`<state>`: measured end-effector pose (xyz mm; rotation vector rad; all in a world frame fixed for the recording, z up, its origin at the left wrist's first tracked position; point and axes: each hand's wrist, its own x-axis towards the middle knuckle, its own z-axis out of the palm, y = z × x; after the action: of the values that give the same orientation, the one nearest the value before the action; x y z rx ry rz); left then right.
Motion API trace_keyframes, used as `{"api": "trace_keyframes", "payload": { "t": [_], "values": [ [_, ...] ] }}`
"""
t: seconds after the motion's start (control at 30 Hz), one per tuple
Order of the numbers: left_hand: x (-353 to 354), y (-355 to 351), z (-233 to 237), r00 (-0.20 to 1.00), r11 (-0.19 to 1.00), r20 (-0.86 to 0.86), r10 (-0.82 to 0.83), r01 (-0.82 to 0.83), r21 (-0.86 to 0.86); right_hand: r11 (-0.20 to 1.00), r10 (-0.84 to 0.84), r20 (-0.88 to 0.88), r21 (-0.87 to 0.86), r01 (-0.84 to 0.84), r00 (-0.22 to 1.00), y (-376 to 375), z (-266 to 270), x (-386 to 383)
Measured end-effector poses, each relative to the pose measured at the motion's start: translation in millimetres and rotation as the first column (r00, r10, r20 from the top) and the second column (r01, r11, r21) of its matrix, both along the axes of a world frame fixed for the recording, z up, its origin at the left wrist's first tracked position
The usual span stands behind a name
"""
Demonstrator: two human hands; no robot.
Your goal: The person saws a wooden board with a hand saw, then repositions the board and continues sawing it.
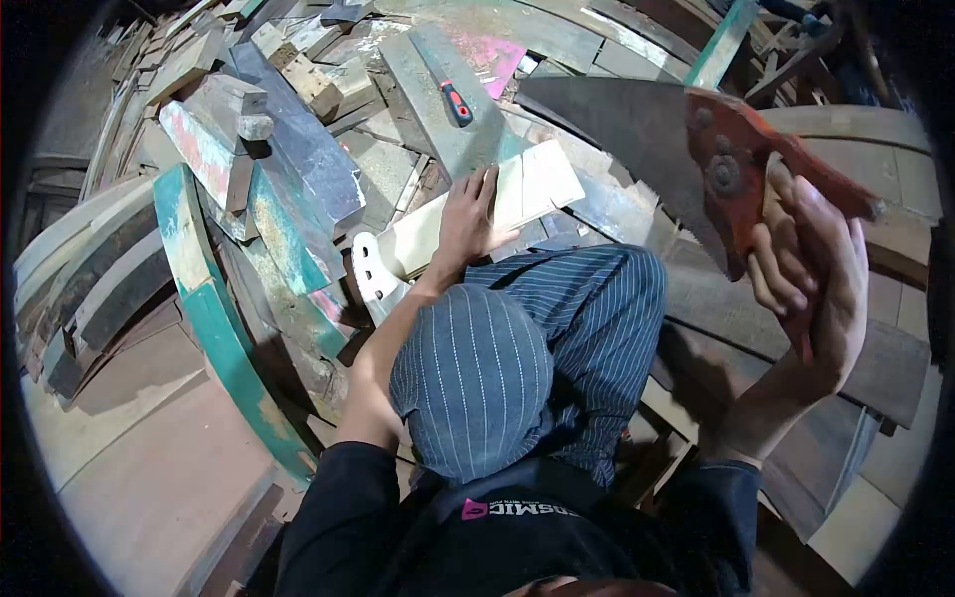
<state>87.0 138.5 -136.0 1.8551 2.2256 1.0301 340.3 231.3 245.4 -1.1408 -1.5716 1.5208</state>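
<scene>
In my right hand [808, 254] is a handsaw [637, 134] with a worn orange handle, my fingers closed around the grip. Its broad grey blade points left, held up with its teeth facing down, off to the right of a pale wooden board [542, 184]. Across that board lies my left hand [468, 219], fingertips at the far edge and thumb along the near edge. The board rests in front of my knees, with a white slotted piece [373, 271] by its left end. Beyond it, a tool with a red and black handle [457, 104] lies on a grey plank [423, 75].
Wood offcuts lie all around. To the left are a curved green-painted piece [234, 343], a dark blue-grey beam [308, 149] and stacked curved pieces [114, 289]. Flat planks [726, 298] cover the ground at right. A pink sheet [492, 62] lies at the back.
</scene>
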Motion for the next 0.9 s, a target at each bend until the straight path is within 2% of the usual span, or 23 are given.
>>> {"api": "trace_keyframes", "payload": {
  "t": [0.07,0.13,0.23,0.27,0.33,0.37,0.4,0.43,0.47,0.53,0.6,0.63,0.67,0.73,0.83,0.9],
  "values": [
    [-2.4,-1.2,-0.8,1.0,1.0,-0.01,-0.014,0.014,0.021,0.933,-0.134,0.092,0.347,0.095,0.987,-10.8,-5.2,8.5],
    [-1.9,-1.4,-0.3,1.0,1.0,-0.006,-0.009,0.009,0.017,0.943,-0.112,-0.058,0.307,0.124,0.992,-8.7,-13.6,21.8],
    [-1.9,-1.1,1.5,1.0,1.0,-0.015,-0.004,0.005,0.009,0.993,-0.01,-0.238,0.108,0.037,0.971,-18.0,-27.5,25.0],
    [-1.0,-1.3,2.4,1.0,1.0,-0.012,0.008,-0.008,-0.003,0.974,-0.113,-0.143,0.181,0.138,0.983,-23.9,-39.2,23.0],
    [0.5,-0.5,7.2,0.999,0.999,-0.007,0.031,-0.031,-0.026,0.926,-0.174,0.105,0.355,0.126,0.979,-27.8,-52.7,20.1],
    [2.7,-0.9,10.0,0.998,0.995,-0.007,0.057,-0.057,-0.082,0.962,-0.135,0.129,0.255,0.099,0.982,-35.6,-55.7,21.3],
    [3.9,-1.2,10.2,0.998,0.994,-0.011,0.064,-0.065,-0.092,0.893,-0.1,0.171,0.449,0.013,0.98,-35.4,-76.8,26.3],
    [5.0,-1.0,10.0,0.997,0.992,-0.014,0.072,-0.073,-0.103,0.872,-0.079,0.349,0.478,-0.105,0.934,-38.5,-88.3,39.0],
    [5.8,-0.3,10.1,0.997,0.99,-0.018,0.079,-0.08,-0.113,0.794,-0.038,0.416,0.565,-0.225,0.909,-41.3,-103.6,47.2],
    [4.8,-0.4,9.7,0.997,0.991,-0.013,0.076,-0.077,-0.107,0.746,-0.021,0.541,0.569,-0.347,0.841,-55.8,-115.2,56.1],
    [4.7,0.2,7.6,0.998,0.993,-0.003,0.06,-0.06,-0.101,0.754,-0.043,0.5,0.584,-0.3,0.865,-67.1,-132.9,60.7],
    [4.8,0.2,6.5,0.998,0.996,-0.019,0.054,-0.056,-0.066,0.775,0.001,0.44,0.567,-0.279,0.898,-72.7,-140.7,61.4],
    [4.5,0.9,5.7,0.998,0.997,-0.034,0.051,-0.052,-0.06,0.718,0.03,0.479,0.6,-0.353,0.877,-78.7,-146.9,63.0],
    [3.4,2.9,5.9,0.997,0.998,-0.061,0.043,-0.046,-0.046,0.784,0.037,0.4,0.557,-0.276,0.916,-98.7,-167.1,58.0],
    [2.3,1.2,7.7,0.999,0.998,-0.034,0.041,-0.042,-0.052,0.684,0.054,0.275,0.69,-0.236,0.96,-105.7,-202.1,46.4],
    [3.8,2.5,4.8,0.998,0.995,-0.039,0.05,-0.053,-0.081,0.7,0.097,0.228,0.676,-0.23,0.969,-113.2,-223.7,44.2]
  ]
}}
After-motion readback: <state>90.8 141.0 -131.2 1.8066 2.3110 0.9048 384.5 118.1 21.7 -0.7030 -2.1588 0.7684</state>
